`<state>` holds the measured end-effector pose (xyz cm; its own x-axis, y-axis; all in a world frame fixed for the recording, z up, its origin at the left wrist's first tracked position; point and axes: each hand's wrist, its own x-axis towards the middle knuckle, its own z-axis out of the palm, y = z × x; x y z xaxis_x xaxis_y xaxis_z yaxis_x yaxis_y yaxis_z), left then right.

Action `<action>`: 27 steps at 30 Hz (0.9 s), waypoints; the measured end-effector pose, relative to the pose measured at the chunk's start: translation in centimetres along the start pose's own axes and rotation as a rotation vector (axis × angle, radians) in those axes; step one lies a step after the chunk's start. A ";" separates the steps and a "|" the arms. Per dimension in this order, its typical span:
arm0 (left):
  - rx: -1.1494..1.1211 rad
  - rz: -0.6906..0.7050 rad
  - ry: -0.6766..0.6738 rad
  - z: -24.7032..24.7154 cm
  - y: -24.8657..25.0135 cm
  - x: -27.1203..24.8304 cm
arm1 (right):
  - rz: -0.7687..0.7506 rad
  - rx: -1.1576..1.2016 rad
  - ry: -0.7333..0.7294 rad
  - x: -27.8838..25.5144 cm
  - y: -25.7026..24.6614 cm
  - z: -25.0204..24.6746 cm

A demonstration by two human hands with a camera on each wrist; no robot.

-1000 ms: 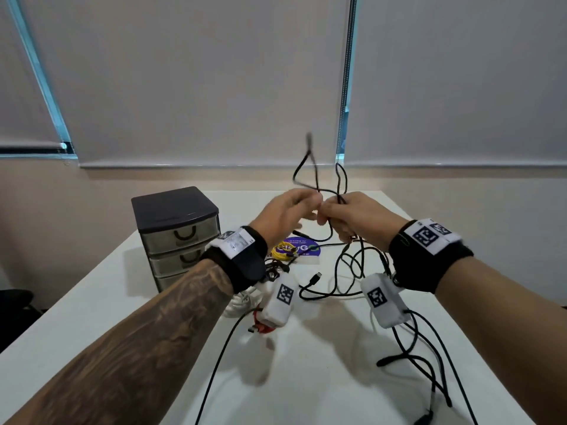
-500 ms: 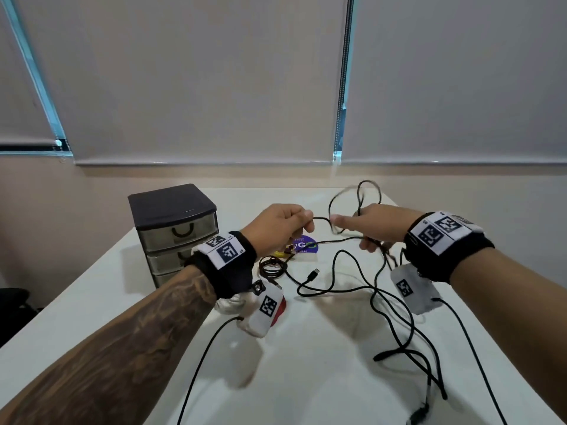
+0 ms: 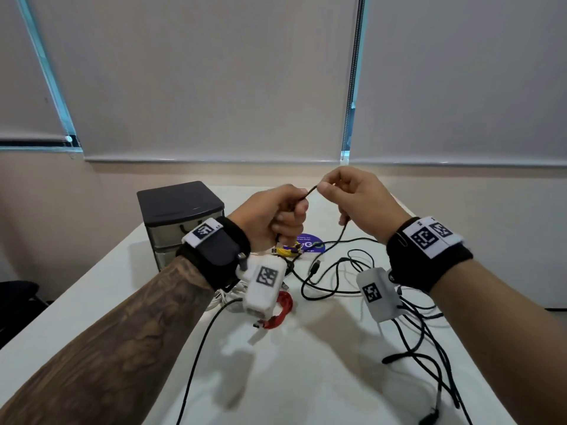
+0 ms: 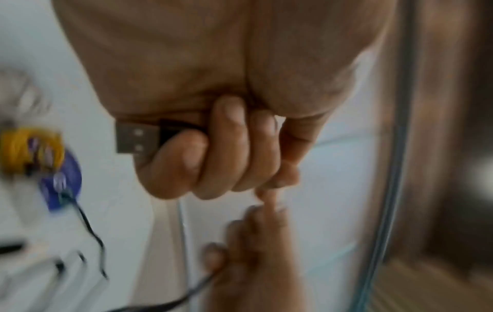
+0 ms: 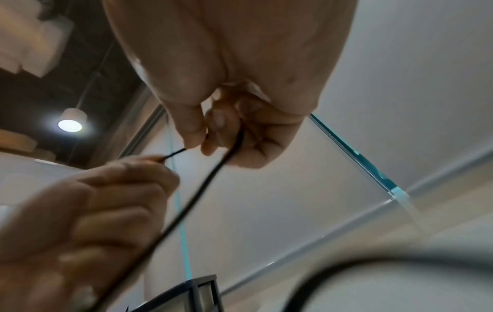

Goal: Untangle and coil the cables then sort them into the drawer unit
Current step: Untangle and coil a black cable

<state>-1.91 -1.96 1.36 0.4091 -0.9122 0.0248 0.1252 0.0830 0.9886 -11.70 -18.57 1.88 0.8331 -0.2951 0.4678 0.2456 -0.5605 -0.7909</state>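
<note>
- My left hand (image 3: 276, 214) is fisted round the plug end of a black cable (image 3: 343, 231); the left wrist view shows the metal USB plug (image 4: 136, 138) sticking out past my curled fingers (image 4: 226, 147).
- My right hand (image 3: 359, 200) pinches the same cable between thumb and forefinger, just beside my left fist, with a short taut stretch running between the two hands.
- Both hands are raised above the table (image 3: 107, 289), to the right of the drawer unit (image 3: 178, 216).
- From my right hand the cable hangs down to the table and joins a loose tangle of black cables (image 3: 423, 329) well right of the unit.
- The unit stands at the table's far left, dark top, its drawers pushed in; two fronts show, and my left wrist hides part of them. I cannot tell what is inside.
- A yellow cable (image 3: 287, 251) lies bundled just right of the unit, beside a purple round sticker (image 3: 310, 244).
- A red cable (image 3: 280, 311) lies nearer me than the unit, partly under the white camera block on my left wrist, next to some white cable (image 3: 228, 297).
</note>
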 end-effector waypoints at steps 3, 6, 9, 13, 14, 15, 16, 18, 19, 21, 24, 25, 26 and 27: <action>-0.345 0.088 -0.099 0.0 0.7 -0.5 | 0.075 0.045 -0.018 -0.3 1.3 1.8; -0.506 0.227 0.046 -0.6 0.7 0.1 | 0.133 -0.080 -0.181 -1.7 2.3 4.7; -0.495 0.306 0.224 -2.5 0.0 0.7 | 0.063 -0.220 -0.281 -2.9 1.9 6.1; -0.274 0.351 0.341 -3.7 -0.8 0.5 | -0.047 -0.359 -0.290 -3.1 -0.6 5.0; -0.151 0.342 0.347 -3.5 -1.0 0.3 | -0.074 -0.358 -0.266 -3.1 -1.4 4.6; -0.031 0.325 0.332 -3.1 -1.1 0.1 | -0.105 -0.352 -0.235 -3.0 -2.1 4.1; 0.060 0.302 0.301 -2.7 -1.2 -0.1 | -0.131 -0.342 -0.197 -2.8 -2.7 3.7; 0.137 0.255 0.215 -1.7 -1.6 -0.6 | -0.173 -0.349 -0.095 -2.2 -3.3 2.7; 0.147 0.225 0.178 -1.2 -1.8 -0.8 | -0.185 -0.355 -0.042 -1.7 -3.2 2.3; 0.129 0.160 0.124 -0.7 -1.8 -1.2 | -0.171 -0.280 0.027 -0.8 -2.3 1.7; 0.033 0.096 0.041 -0.5 -1.6 -1.9 | -0.114 -0.056 0.035 -0.2 -1.0 1.7; -0.006 0.071 0.007 -0.4 -1.5 -2.0 | -0.096 0.021 0.034 -0.2 -0.8 1.9; -0.043 0.051 -0.024 -0.4 -1.4 -2.2 | -0.088 0.080 0.042 -0.3 -0.6 2.1; -0.085 0.042 -0.055 -0.4 -1.3 -2.2 | -0.090 0.119 0.054 -0.3 -0.5 2.4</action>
<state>-2.66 0.08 -0.07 0.3660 -0.9275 0.0765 0.1865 0.1536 0.9704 -10.89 -16.35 1.15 0.7779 -0.2906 0.5572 0.3779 -0.4921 -0.7842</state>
